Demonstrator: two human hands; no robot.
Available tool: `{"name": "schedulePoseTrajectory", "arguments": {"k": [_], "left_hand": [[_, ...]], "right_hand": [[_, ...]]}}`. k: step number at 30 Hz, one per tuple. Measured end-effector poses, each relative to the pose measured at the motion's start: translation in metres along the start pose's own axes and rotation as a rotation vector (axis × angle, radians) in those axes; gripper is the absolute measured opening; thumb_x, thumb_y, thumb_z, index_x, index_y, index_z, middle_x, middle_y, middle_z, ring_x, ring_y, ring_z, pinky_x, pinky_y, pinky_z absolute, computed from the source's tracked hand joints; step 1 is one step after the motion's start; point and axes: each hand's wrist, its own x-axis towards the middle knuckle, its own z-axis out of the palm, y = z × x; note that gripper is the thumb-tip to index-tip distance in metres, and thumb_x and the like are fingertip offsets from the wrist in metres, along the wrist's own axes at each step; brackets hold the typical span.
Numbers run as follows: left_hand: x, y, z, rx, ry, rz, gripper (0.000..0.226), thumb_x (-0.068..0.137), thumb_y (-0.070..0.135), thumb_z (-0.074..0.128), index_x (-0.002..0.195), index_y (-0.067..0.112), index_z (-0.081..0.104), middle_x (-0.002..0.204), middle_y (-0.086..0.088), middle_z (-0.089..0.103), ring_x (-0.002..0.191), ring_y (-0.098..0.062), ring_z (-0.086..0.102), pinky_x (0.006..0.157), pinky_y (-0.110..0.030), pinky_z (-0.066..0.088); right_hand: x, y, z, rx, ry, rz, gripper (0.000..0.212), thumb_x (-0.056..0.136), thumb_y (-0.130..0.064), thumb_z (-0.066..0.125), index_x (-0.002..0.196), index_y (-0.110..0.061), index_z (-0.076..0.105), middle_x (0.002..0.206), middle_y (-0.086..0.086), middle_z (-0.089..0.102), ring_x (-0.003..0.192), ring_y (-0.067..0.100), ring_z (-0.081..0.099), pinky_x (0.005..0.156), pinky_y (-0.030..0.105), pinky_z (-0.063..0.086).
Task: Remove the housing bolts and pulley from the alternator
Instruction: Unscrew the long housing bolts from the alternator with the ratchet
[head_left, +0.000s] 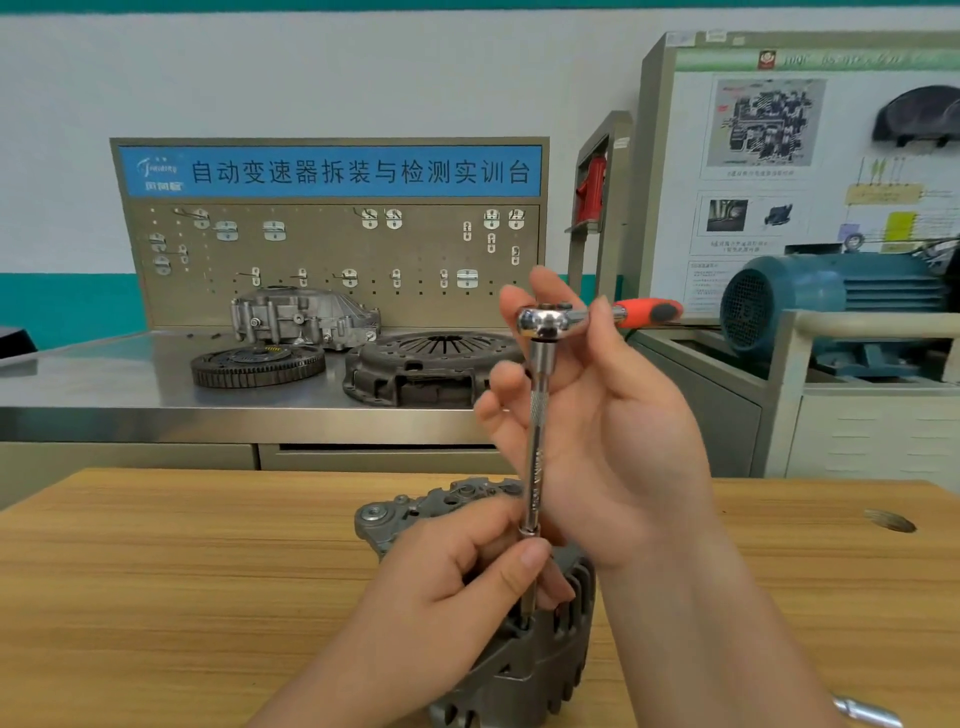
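A grey cast alternator (524, 665) lies on the wooden table (182, 571) near its front edge. A ratchet wrench (545, 319) with an orange handle carries a long chrome extension bar (537, 467) that stands upright, its lower end down on the alternator housing. My left hand (457, 577) rests on the alternator and pinches the bar's lower end between thumb and fingers. My right hand (587, 415) wraps loosely round the upper bar, fingertips at the ratchet head. The socket and bolt are hidden by my left hand.
A steel bench behind holds a flywheel (257, 366), a clutch cover (426, 369) and a gearbox casing (304, 317) below a pegboard. A blue motor (831, 306) sits at the right. The table has a hole (889, 520), and a chrome tool (865, 712) lies at the bottom right.
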Motion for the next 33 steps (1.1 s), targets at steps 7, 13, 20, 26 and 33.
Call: {"name": "schedulePoseTrajectory", "arguments": {"k": [7, 13, 20, 26, 33], "left_hand": [[0.000, -0.003, -0.001, 0.023, -0.008, 0.013, 0.028, 0.083, 0.046, 0.054, 0.098, 0.026, 0.066, 0.079, 0.004, 0.075, 0.080, -0.018, 0.071, 0.079, -0.036, 0.054], [-0.001, -0.005, -0.001, -0.018, -0.001, 0.008, 0.027, 0.084, 0.045, 0.055, 0.101, 0.028, 0.067, 0.084, 0.000, 0.075, 0.082, -0.019, 0.071, 0.081, -0.040, 0.053], [0.000, -0.002, 0.000, 0.000, -0.026, 0.018, 0.025, 0.087, 0.044, 0.053, 0.101, 0.029, 0.068, 0.081, 0.003, 0.075, 0.079, -0.017, 0.071, 0.079, -0.042, 0.055], [0.000, -0.003, -0.001, 0.034, -0.011, 0.014, 0.026, 0.082, 0.049, 0.053, 0.097, 0.031, 0.065, 0.079, 0.005, 0.076, 0.078, -0.010, 0.071, 0.074, -0.022, 0.052], [-0.001, 0.000, 0.000, -0.026, -0.008, 0.024, 0.030, 0.083, 0.053, 0.050, 0.108, 0.043, 0.064, 0.081, 0.002, 0.075, 0.077, -0.014, 0.070, 0.076, -0.040, 0.053]], "right_hand": [[-0.002, 0.005, -0.005, -0.785, 0.107, -0.686, 0.014, 0.091, -0.024, 0.058, 0.100, -0.026, 0.069, 0.098, -0.004, 0.073, 0.086, 0.011, 0.066, 0.078, 0.028, 0.053], [-0.006, 0.010, 0.003, -0.791, 0.104, -0.627, 0.018, 0.095, -0.024, 0.054, 0.108, -0.023, 0.065, 0.103, -0.001, 0.073, 0.091, 0.010, 0.067, 0.081, 0.025, 0.052], [-0.001, 0.003, 0.001, -0.043, -0.019, -0.089, 0.027, 0.085, -0.035, 0.053, 0.106, -0.023, 0.065, 0.097, 0.003, 0.074, 0.065, 0.013, 0.062, 0.067, 0.028, 0.054], [-0.004, 0.003, -0.008, -0.874, 0.055, -0.705, 0.022, 0.088, -0.023, 0.060, 0.105, -0.032, 0.069, 0.106, -0.003, 0.072, 0.103, 0.014, 0.066, 0.089, 0.026, 0.049], [0.001, 0.000, -0.005, -0.200, 0.004, -0.161, 0.037, 0.086, -0.036, 0.053, 0.115, -0.014, 0.062, 0.105, 0.007, 0.074, 0.075, 0.020, 0.070, 0.077, 0.032, 0.056]]}}
